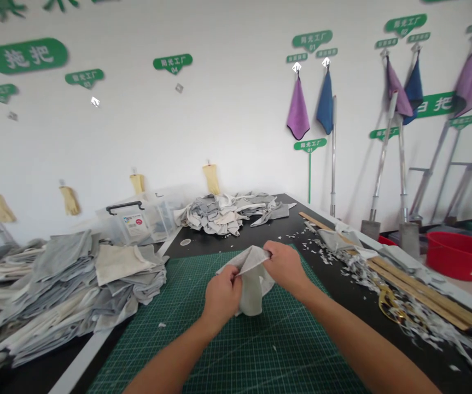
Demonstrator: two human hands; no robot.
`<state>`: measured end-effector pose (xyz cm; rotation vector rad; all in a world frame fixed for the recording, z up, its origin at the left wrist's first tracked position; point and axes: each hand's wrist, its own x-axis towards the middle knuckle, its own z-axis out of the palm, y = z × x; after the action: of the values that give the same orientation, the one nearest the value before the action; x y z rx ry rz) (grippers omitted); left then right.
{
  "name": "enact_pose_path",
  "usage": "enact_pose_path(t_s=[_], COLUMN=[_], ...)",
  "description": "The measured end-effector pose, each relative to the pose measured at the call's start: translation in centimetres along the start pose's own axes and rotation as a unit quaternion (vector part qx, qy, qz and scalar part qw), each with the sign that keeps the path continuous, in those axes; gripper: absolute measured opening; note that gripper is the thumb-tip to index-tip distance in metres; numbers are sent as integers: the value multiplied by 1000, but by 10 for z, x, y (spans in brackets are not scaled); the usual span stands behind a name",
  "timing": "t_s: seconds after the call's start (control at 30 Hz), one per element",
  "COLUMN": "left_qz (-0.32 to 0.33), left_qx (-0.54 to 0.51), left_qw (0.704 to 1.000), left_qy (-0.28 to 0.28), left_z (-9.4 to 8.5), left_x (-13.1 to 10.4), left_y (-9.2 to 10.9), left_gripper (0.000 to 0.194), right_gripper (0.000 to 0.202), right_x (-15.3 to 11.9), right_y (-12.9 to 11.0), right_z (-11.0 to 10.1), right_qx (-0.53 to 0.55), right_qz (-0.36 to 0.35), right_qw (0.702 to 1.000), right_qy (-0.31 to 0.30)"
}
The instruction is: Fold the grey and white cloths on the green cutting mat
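Where the black table (203, 244) runs back to the wall, a green gridded mat (293, 339) spreads from beneath the held cloth towards six o'clock, presumably giving a flat, protected surface. Taking that cloth as the clock's centre, stacks of folded grey and off-white cloths (67, 268) lie at nine, probably kept beside the mat for easy reach. A loose heap of pale fabric (227, 210) sits at twelve, apparently set back to free the mat. Wooden strips (420, 295) run along the table's edge at three. Both hands grip the pale grey cloth (252, 295): the left hand (222, 290) closed on its seven-o'clock side, the right hand (285, 265) pinching its edge at one, seemingly so it hangs opened out between them. Thin shreds (428, 331) litter three to four.
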<state>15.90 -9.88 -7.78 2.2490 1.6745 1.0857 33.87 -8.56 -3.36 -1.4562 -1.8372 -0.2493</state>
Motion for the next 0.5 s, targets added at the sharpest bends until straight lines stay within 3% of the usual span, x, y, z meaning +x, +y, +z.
enact_pose_path(t_s=[0.13,0.27,0.5], left_qz=[-21,-27,92], left_qx=[93,120,137], left_qw=[993,979,926], left_qy=[65,163,339], left_z=[-24,-45,-79], left_x=[3,5,11], left_y=[3,6,14], left_gripper=[16,17,18], right_gripper=[8,10,17], right_x=[3,4,7], right_y=[12,20,20], right_z=[-11,-24,-51], right_qx=[23,55,92], right_qz=[2,-12,-61], right_qw=[999,998,990], right_qy=[23,37,92])
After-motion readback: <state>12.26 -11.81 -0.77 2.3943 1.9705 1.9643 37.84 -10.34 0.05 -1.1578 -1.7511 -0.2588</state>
